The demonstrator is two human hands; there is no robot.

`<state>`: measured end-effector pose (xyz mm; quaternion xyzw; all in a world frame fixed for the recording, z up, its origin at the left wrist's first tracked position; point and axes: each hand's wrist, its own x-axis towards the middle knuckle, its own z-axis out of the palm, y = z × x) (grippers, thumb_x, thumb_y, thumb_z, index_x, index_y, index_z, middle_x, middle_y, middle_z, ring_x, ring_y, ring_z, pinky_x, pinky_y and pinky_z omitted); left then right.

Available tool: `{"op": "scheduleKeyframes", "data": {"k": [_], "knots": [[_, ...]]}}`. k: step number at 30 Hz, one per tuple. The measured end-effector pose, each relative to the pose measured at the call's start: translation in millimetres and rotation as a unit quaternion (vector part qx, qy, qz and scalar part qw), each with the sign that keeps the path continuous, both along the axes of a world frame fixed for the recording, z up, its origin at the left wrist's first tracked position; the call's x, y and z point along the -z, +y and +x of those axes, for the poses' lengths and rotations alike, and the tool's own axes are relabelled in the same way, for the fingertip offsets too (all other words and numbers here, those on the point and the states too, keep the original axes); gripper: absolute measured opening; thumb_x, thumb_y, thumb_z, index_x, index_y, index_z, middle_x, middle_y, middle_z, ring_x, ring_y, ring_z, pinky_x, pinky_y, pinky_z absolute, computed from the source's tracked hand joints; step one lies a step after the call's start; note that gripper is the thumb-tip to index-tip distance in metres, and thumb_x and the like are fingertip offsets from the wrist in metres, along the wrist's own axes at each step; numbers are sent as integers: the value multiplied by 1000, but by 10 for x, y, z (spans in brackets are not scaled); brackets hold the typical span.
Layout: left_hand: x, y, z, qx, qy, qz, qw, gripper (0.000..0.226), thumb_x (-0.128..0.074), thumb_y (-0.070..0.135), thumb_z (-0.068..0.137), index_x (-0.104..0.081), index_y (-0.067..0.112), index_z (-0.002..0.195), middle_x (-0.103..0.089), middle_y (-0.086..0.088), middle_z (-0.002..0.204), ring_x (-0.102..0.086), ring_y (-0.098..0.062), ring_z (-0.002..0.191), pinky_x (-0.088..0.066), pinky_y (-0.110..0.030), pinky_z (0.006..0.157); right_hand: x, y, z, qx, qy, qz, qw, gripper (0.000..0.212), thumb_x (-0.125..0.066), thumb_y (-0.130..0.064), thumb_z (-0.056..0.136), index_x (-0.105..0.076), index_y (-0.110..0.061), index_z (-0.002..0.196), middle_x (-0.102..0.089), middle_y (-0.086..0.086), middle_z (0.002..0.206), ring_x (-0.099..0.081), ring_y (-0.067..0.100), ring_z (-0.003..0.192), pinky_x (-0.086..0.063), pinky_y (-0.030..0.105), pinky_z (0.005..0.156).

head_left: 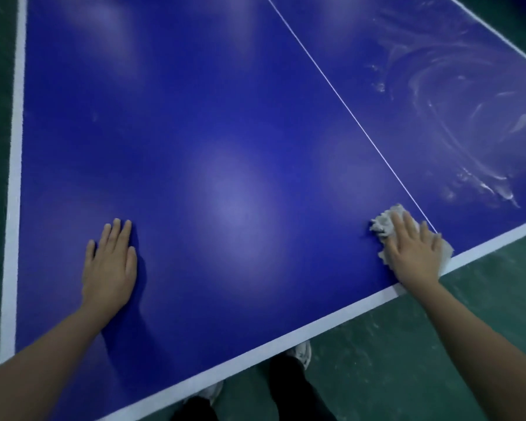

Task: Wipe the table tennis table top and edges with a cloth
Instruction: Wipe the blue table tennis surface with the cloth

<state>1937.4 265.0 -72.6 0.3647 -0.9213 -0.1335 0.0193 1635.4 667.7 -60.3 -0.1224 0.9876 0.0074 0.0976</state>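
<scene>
Right grip point(413, 253) flat, fingers straight, pressing cloth point(383, 221) onto desk point(225, 117) by the near edge. Cloth sticks out from under it at 11 o'clock. Left grip point(111, 265) flat on desk, well apart at 9 o'clock.

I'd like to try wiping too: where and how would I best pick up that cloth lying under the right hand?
Probably the crumpled clump of the cloth that sticks out beyond the fingertips of the right hand. Come from straight above and pinch its raised folds: the rest lies pressed flat on the table top, leaving little edge to slip fingers under.
</scene>
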Motion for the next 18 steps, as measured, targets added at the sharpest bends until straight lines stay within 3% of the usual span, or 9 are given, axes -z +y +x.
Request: {"op": "scheduleKeyframes", "data": {"k": [3,6,8,11,14,16,18], "knots": [[-27,396,12,-91,23,21,995,47,-31,11,99,-25,4,145,-21,-12,154,-13,-23,144,-5,-40,116,34,-98,76,-4,-2,-4,1000,54,-27,-34,100,-12,-25,151,-13,3,158,-8,34,144,-9,47,117],[-28,849,69,-131,2,16,991,48,-35,12,98,-27,3,145,-22,-13,153,-15,-25,143,-5,-41,116,40,-476,574,-148,-5,-14,989,56,-28,-32,93,-28,-20,148,-30,10,153,-27,41,138,-26,50,110],[-15,1122,115,-146,-15,14,989,49,-36,12,98,-27,4,145,-22,-13,153,-15,-25,143,-6,-42,115,49,-699,1020,-279,-18,-42,959,62,-33,-34,82,-44,-17,141,-44,9,145,-41,41,130,-35,51,104],[0,1485,153,-162,-29,13,986,50,-36,15,98,-25,5,146,-20,-11,154,-14,-24,143,-6,-43,116,20,-805,1432,-440,-61,-58,894,59,-38,-39,82,-48,-23,138,-47,2,143,-44,34,130,-32,49,107],[-6,1767,199,-166,-30,15,986,51,-27,23,99,-23,7,146,-18,-8,154,-12,-21,144,-3,-40,116,8,-660,1249,-516,-55,-68,852,55,-38,-40,83,-51,-27,135,-52,1,138,-51,30,125,-41,49,100],[-2,1931,205,-174,-28,22,984,51,-29,22,99,-21,8,147,-16,-7,155,-9,-19,144,-2,-41,117,12,-472,958,-476,-22,-79,876,54,-36,-38,83,-56,-26,132,-55,4,135,-54,32,121,-45,48,95],[15,2092,171,-179,-24,20,983,51,-31,20,99,-18,10,147,-14,-5,155,-6,-18,144,0,-41,117,-15,-249,639,-368,-5,-91,926,53,-33,-37,86,-57,-22,131,-55,8,135,-53,37,120,-44,49,95]]}}
